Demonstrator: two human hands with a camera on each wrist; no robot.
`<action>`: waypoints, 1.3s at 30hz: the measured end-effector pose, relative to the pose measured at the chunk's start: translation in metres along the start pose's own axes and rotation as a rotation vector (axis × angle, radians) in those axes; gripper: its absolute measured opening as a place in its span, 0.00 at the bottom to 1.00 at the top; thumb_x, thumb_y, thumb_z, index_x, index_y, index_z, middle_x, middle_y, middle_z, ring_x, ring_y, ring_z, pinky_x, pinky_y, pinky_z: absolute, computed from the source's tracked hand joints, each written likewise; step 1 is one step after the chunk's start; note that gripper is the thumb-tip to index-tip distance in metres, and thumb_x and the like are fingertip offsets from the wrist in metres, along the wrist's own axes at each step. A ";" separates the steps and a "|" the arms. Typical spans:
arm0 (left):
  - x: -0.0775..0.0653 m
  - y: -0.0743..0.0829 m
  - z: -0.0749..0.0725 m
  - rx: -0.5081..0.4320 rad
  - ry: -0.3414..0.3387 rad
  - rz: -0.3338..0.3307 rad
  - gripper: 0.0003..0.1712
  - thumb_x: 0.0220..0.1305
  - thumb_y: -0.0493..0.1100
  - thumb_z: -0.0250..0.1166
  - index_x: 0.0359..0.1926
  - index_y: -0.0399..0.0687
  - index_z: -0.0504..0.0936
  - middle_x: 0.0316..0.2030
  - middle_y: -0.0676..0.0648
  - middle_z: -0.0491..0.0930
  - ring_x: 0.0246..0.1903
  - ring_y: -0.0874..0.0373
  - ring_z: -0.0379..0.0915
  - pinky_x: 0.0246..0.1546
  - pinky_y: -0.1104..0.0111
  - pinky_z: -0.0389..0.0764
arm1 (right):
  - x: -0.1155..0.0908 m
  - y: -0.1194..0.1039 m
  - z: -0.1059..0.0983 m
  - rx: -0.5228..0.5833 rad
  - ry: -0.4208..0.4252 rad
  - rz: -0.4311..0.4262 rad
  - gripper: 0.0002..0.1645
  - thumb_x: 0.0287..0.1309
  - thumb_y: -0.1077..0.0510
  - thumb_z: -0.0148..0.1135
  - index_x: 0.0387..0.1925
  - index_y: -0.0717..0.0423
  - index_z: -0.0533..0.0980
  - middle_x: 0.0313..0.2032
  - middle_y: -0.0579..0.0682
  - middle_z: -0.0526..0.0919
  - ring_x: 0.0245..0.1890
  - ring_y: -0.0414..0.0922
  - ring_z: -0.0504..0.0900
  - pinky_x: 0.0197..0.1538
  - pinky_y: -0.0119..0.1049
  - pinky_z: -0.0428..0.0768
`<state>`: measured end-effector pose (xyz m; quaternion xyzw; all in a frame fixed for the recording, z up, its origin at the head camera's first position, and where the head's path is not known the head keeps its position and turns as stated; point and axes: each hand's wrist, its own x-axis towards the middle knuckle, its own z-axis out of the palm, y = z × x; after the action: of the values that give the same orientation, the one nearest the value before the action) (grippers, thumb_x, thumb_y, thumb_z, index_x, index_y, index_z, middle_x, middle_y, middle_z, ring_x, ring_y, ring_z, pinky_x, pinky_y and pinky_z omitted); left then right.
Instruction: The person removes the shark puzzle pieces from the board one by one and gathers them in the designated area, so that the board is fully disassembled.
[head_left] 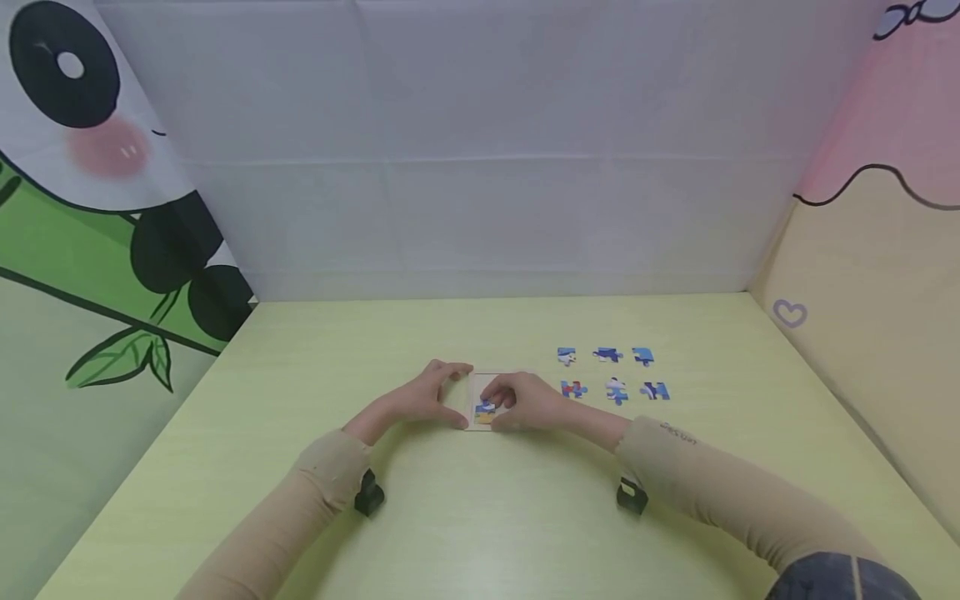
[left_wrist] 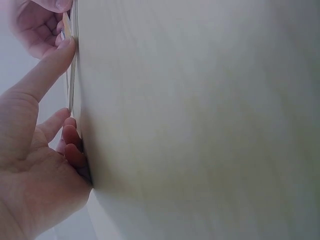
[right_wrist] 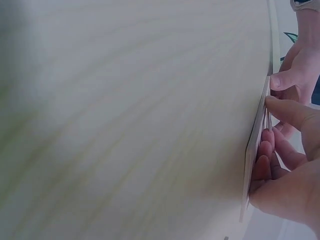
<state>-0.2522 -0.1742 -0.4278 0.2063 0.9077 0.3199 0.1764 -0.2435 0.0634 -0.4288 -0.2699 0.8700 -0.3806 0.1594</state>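
A small pale jigsaw tray lies flat on the table. My left hand holds its left side, thumb at the near corner and index finger at the far corner. Over the tray, my right hand pinches a blue jigsaw piece between thumb and fingers, low above the tray's surface or touching it. Yellow-and-blue picture parts show at the tray's near left. The right hand hides much of the tray's right part. In the right wrist view, a thin piece edge shows at the fingertips.
Several loose jigsaw pieces lie in two rows right of the tray, among them a red-and-blue piece close to the right hand and a blue piece farther back. Printed cloth walls stand behind and beside the table.
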 end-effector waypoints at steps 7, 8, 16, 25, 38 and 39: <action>0.000 0.001 -0.001 0.001 -0.006 -0.011 0.52 0.52 0.51 0.77 0.74 0.54 0.59 0.62 0.40 0.61 0.56 0.49 0.59 0.62 0.51 0.64 | 0.000 0.006 0.006 -0.013 0.073 -0.014 0.24 0.46 0.60 0.77 0.48 0.52 0.80 0.37 0.44 0.82 0.38 0.40 0.74 0.45 0.30 0.73; 0.000 0.001 0.000 0.003 -0.006 -0.012 0.52 0.52 0.51 0.77 0.74 0.54 0.59 0.62 0.39 0.61 0.56 0.49 0.59 0.62 0.51 0.64 | -0.002 0.007 0.007 -0.015 0.089 -0.015 0.24 0.46 0.59 0.77 0.47 0.51 0.80 0.37 0.43 0.81 0.39 0.39 0.75 0.46 0.30 0.73; 0.000 0.003 0.000 0.009 -0.003 -0.026 0.52 0.52 0.52 0.77 0.74 0.55 0.59 0.62 0.40 0.61 0.56 0.49 0.60 0.63 0.49 0.65 | -0.022 0.006 0.008 -0.025 0.176 -0.009 0.24 0.46 0.60 0.77 0.48 0.49 0.81 0.39 0.42 0.80 0.43 0.40 0.73 0.54 0.37 0.73; 0.001 0.000 0.001 0.011 -0.004 -0.031 0.52 0.51 0.52 0.77 0.74 0.56 0.59 0.63 0.40 0.61 0.55 0.48 0.60 0.61 0.50 0.67 | -0.052 0.011 0.001 -0.094 0.154 -0.031 0.23 0.46 0.61 0.76 0.47 0.48 0.82 0.37 0.39 0.82 0.42 0.39 0.75 0.53 0.39 0.74; 0.003 -0.003 0.000 0.008 -0.011 -0.024 0.53 0.50 0.52 0.78 0.74 0.56 0.59 0.63 0.40 0.61 0.51 0.51 0.59 0.55 0.56 0.66 | -0.089 0.019 -0.024 -0.204 0.165 -0.117 0.24 0.47 0.61 0.74 0.49 0.47 0.81 0.40 0.36 0.82 0.46 0.39 0.75 0.54 0.42 0.71; 0.003 -0.003 0.000 0.011 -0.011 -0.024 0.53 0.50 0.52 0.78 0.74 0.56 0.59 0.62 0.40 0.61 0.51 0.51 0.59 0.56 0.56 0.66 | -0.092 0.021 -0.026 -0.204 0.169 -0.113 0.24 0.48 0.61 0.74 0.50 0.46 0.81 0.40 0.36 0.81 0.46 0.39 0.74 0.54 0.42 0.71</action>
<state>-0.2553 -0.1746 -0.4303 0.1982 0.9109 0.3117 0.1840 -0.1898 0.1442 -0.4203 -0.3002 0.8979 -0.3200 0.0355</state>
